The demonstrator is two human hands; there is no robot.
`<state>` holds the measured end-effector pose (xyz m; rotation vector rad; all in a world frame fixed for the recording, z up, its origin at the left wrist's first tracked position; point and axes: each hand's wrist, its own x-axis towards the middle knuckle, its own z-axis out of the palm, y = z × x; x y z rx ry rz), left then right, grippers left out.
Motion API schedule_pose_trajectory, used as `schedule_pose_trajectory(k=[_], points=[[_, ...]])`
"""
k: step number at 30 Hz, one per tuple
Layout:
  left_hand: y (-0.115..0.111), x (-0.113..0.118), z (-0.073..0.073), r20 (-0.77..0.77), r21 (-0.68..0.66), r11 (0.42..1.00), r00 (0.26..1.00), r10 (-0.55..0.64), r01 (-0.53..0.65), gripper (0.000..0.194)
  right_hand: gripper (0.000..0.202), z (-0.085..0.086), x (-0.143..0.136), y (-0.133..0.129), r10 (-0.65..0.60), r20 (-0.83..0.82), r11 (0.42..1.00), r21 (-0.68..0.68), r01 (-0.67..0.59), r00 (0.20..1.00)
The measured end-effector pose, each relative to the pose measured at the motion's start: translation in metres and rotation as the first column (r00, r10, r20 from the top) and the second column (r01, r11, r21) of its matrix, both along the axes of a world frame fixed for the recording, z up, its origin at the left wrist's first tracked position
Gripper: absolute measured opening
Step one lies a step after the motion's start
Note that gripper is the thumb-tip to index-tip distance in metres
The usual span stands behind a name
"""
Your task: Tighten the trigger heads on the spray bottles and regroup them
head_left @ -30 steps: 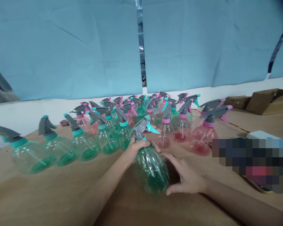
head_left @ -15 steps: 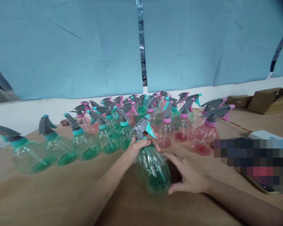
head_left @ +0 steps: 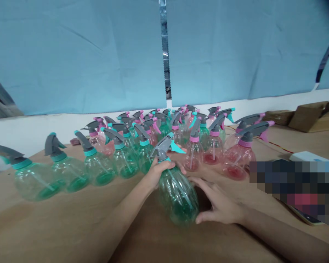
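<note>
A clear green spray bottle with a grey head and turquoise trigger leans in front of me, its base toward my right. My left hand is wrapped round its neck just below the turquoise collar. Fingertips of that hand show on the far side, one beside the trigger. Cupped at the lower right side of the bottle is my right hand, its thumb and fingertips against the plastic and a gap before the palm. Green spray bottles and pink ones stand close beyond my hands.
Many more spray bottles crowd the back of the wooden table. Toward the right are an open cardboard box, a white box, a thin cable and a pixelated dark device. A blue sheet hangs behind.
The turquoise trigger has swung outward and up, away from the bottle's neck. A left fingertip has risen beside it. The bottle and my right hand have hardly moved.
</note>
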<state>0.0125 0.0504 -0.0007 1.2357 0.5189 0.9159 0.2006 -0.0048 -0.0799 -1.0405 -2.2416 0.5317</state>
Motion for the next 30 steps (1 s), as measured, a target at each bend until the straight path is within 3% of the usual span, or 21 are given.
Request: schedule_pose_trajectory(k=[5, 15, 21, 25, 27, 28, 30], points=[[-0.001, 0.0, 0.0, -0.011, 0.01, 1.0, 1.0, -0.005, 0.005, 0.039, 0.09, 0.001, 0.0, 0.0, -0.006, -0.004, 1.0, 0.011, 0.006, 1.0], [0.003, -0.001, -0.005, -0.009, 0.06, 0.998, 1.0, -0.017, 0.018, 0.021, 0.092, 0.002, -0.001, 0.0, -0.001, 0.021, 1.0, 0.002, 0.001, 1.0], [-0.004, 0.001, 0.002, -0.08, 0.007, 0.998, 0.995, 0.059, -0.059, 0.013, 0.087, 0.003, 0.003, -0.001, -0.009, 0.063, 1.0, 0.024, 0.007, 0.998], [-0.003, 0.002, 0.005, -0.132, 0.137, 0.985, 0.984, 0.12, -0.102, 0.016, 0.081, 0.003, 0.004, 0.0, -0.008, 0.056, 1.0, 0.029, 0.006, 0.998], [0.0, 0.004, 0.002, -0.2, 0.304, 0.93, 0.941, 0.272, -0.205, 0.019, 0.07, 0.002, 0.004, 0.001, -0.043, 0.046, 0.999, 0.018, 0.042, 0.998], [0.001, 0.006, -0.001, -0.23, 0.411, 0.872, 0.895, 0.381, -0.266, 0.02, 0.062, 0.001, 0.004, 0.002, -0.068, 0.038, 0.998, 0.015, 0.067, 0.997], [0.001, 0.011, -0.008, -0.232, 0.621, 0.702, 0.773, 0.59, -0.35, 0.02, 0.052, -0.002, 0.003, 0.003, -0.113, 0.021, 0.994, 0.014, 0.113, 0.993]])
